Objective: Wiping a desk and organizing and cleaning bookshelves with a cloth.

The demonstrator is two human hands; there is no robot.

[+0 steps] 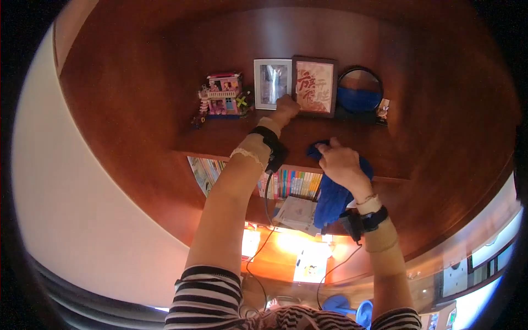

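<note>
My left hand (288, 108) reaches onto the wooden shelf, its fingers curled where a silver picture frame (258, 84) and a dark picture frame (315, 86) meet. Whether it grips either frame cannot be told. Lower right, my right hand (341, 163) holds a blue cloth (333, 200) at the shelf's front edge; part of the cloth lies on the shelf and the rest hangs down. A round dark-rimmed mirror (360, 90) stands right of the dark frame, with a small picture card (383, 111) beside it. A pink toy-brick house (224, 95) stands on the left.
Books (299, 183) line the shelf below, with papers (298, 214) lying in front of them. Beneath is a brightly lit surface with a printed sheet (310, 264). Black cables run from both wrist devices. A blue fan (364, 313) stands at the bottom right.
</note>
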